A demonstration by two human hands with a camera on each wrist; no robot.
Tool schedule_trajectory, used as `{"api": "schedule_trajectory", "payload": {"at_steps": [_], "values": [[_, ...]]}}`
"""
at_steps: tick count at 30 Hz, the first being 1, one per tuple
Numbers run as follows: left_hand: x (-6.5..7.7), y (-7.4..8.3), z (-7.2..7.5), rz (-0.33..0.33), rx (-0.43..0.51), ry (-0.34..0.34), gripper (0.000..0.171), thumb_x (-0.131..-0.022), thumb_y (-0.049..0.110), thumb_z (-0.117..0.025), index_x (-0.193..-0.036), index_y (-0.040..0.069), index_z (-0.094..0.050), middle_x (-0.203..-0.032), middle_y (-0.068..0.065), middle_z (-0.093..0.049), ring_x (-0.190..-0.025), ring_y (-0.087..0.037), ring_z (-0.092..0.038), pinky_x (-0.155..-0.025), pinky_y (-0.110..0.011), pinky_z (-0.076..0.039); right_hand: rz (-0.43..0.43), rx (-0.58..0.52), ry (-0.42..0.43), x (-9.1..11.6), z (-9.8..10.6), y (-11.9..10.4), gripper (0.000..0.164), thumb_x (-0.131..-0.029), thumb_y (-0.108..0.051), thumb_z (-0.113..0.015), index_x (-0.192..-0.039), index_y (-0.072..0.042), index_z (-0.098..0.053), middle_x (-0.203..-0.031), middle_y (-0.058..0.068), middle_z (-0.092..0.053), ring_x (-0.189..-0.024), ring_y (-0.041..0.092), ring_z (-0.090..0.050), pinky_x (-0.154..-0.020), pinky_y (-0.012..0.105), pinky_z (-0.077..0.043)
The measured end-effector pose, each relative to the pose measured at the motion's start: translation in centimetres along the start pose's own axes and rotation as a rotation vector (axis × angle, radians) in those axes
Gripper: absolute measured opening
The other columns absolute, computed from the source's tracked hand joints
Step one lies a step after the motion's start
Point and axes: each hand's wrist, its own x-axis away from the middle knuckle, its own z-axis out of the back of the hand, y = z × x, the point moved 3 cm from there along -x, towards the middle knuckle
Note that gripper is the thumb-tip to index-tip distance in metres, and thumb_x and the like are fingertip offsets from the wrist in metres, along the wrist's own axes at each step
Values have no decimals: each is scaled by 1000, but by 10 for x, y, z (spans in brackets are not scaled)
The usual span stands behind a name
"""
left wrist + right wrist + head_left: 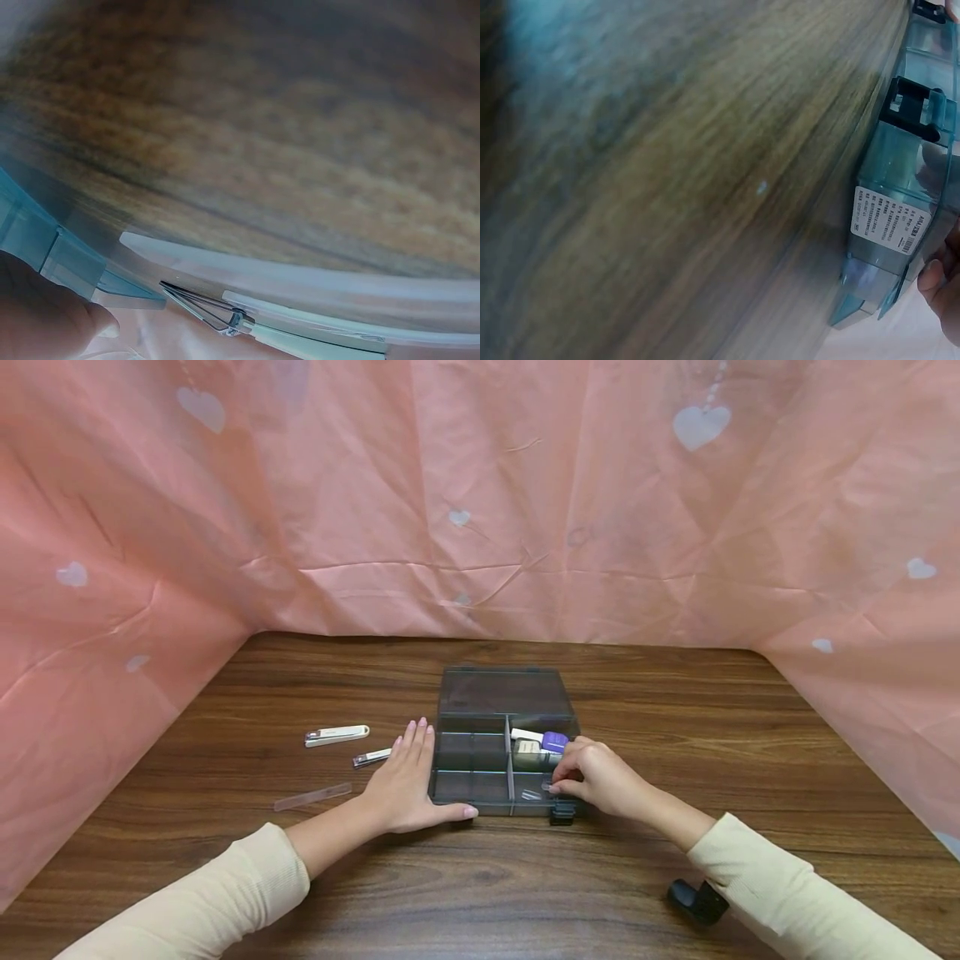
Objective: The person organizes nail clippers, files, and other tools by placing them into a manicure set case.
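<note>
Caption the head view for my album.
Left hand against an open divided box, right hand at its front-right compartment, nail clippers on the table.

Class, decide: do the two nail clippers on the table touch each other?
Apart: the head view shows bare table between the left clipper and the right clipper.

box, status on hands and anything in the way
Left hand touching box. Lid open. Right hand at near-right compartment, grip unclear. No obstruction visible; small clipper beside left hand.
</note>
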Motion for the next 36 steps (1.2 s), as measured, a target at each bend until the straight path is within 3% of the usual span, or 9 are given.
{"api": "schedule_trajectory", "payload": {"at_steps": [5, 12, 15, 17, 20, 24, 29, 36], "values": [[0, 0, 0, 2, -3, 1, 121, -70, 77, -53, -146, -6, -10, -154, -23, -4, -144, -33, -3, -117, -44, -13, 19, 4, 24, 1, 0, 2, 5, -74, -12, -75, -73, -7, -73, -70, -6, -61, -70, 9, -51, -62, 22, -44], [0, 0, 0, -10, -8, 26, 121, -69, 77, -54, -145, -8, -13, -153, -26, -8, -144, -35, -6, -117, -44, -15, 40, -45, 274, 6, 13, 6, 4, -72, -3, -75, -75, -3, -73, -71, -2, -64, -70, 10, -53, -58, 22, -45], [0, 0, -1, -7, -10, 29, 121, -69, 77, -53, -145, -7, -13, -153, -25, -8, -144, -35, -6, -117, -44, -15, 20, -44, 374, 8, 19, 8, 10, -71, -1, -75, -81, 0, -72, -75, 3, -66, -74, 13, -54, -59, 25, -46], [0, 0, -1, -5, -12, 28, 121, -69, 78, -53, -146, -7, -12, -154, -25, -7, -144, -34, -6, -117, -44, -14, -11, -31, 396, 10, 22, 10, 20, -72, -3, -75, -91, 2, -70, -84, 7, -67, -82, 16, -55, -65, 30, -49], [0, 0, -1, -9, -8, 35, 121, -69, 77, -53, -145, -7, -12, -154, -25, -8, -144, -34, -6, -117, -44, -14, -88, -27, 336, 14, 23, 13, 42, -77, -12, -73, -114, 4, -62, -107, 16, -64, -102, 26, -53, -83, 44, -47], [0, 0, 0, -8, -3, 31, 121, -69, 77, -53, -146, -7, -12, -154, -24, -7, -144, -34, -6, -117, -44, -14, -223, -8, 142, 20, 17, 19, 79, -81, -34, -70, -139, 6, -34, -139, 25, -41, -129, 40, -35, -103, 58, -29], [-1, -1, -1, -4, -1, 19, 121, -69, 78, -53, -146, -6, -11, -154, -24, -6, -144, -34, -5, -117, -44, -14, -278, 95, -35, 25, 6, 27, 111, -72, -56, -68, -143, 11, -15, -152, 27, -13, -141, 41, -10, -113, 56, -14], [0, 1, 0, 3, 1, 4, 120, -70, 77, -53, -146, -6, -11, -154, -24, -5, -144, -34, -4, -118, -44, -13, -251, 105, -108, 25, 0, 34, 122, -67, -63, -68, -143, 13, -11, -151, 32, -6, -141, 43, -3, -113, 57, -12]]}}
